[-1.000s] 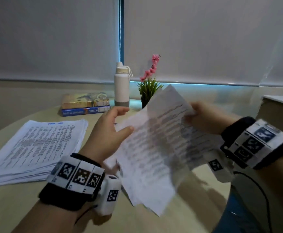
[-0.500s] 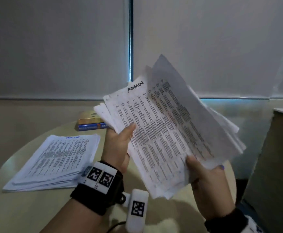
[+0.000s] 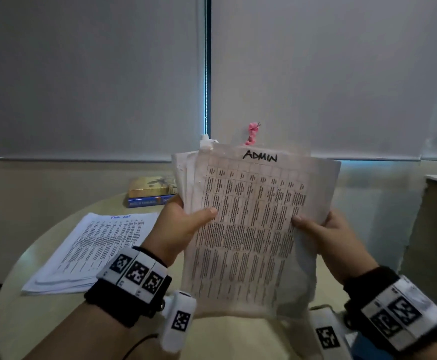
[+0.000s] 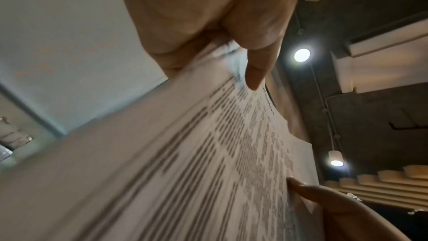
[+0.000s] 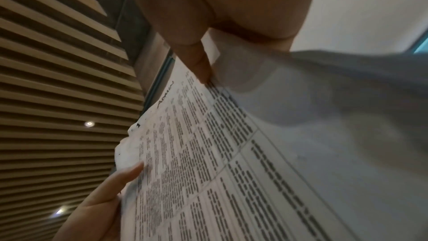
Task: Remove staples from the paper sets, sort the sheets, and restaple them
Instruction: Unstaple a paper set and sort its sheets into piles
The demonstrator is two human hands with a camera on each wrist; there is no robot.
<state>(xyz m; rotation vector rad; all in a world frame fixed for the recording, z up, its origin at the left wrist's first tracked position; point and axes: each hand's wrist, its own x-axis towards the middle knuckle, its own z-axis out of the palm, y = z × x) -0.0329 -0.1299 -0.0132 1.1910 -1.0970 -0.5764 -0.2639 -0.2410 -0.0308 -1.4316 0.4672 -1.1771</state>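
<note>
I hold a sheaf of printed sheets [image 3: 251,229] upright above the table, its front page headed "ADMIN" in black marker. My left hand [image 3: 183,224] grips the sheaf's left edge, thumb across the front page. On the right edge my right hand [image 3: 324,232] grips it the same way, thumb on the front and fingers behind. The sheets fan out unevenly at the top left. In the left wrist view the thumb [image 4: 254,72] presses the printed page [image 4: 208,153]. The right wrist view shows the same sheaf [image 5: 208,153]. A second stack of printed sheets [image 3: 95,248] lies flat on the table at the left. No stapler or staple remover shows.
The round beige table [image 3: 25,320] carries two stacked books [image 3: 152,190] at the back. A pink flower [image 3: 252,132] and a white bottle top [image 3: 205,139] peek above the sheaf. Grey window blinds fill the background. A low cabinet [image 3: 435,229] stands at the right.
The sheaf has swung from tilted and splayed to upright and squared facing me. My right hand has moved from its lower edge to its right edge. The head view has tipped upward.
</note>
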